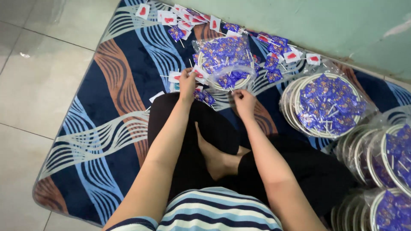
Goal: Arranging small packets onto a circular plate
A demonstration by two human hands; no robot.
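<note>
On the patterned rug (115, 85), a person sits cross-legged with both arms stretched forward to a round white plate (214, 83) that stands in a clear plastic bag (222, 57) heaped with blue-wrapped lollipops (222, 53). The left hand (187, 83) is curled closed, fingers pinched on a small white card with a red mark (199, 73) at the plate's left edge. The right hand (243, 100) is loosely closed just below the plate's near rim, fingertips seemingly nipping a thin stick, though what exactly it grips is too small to tell

More red-marked cards (180, 17) lie scattered along the far edge of the rug by the green wall (321, 21), and loose blue lollipops (274, 64) lie to the right of the bag. Finished-looking stacks of bagged plates (325, 105) stand to the right, further ones (385, 158) near the person's right knee

To my judgement, the step goes best if the card is held flat and steady by its edge while the other hand works close to the plate, so the heap inside the bag does not slide. Keeping the bag's mouth gathered and the plate level should stop sticks from spilling onto the rug
</note>
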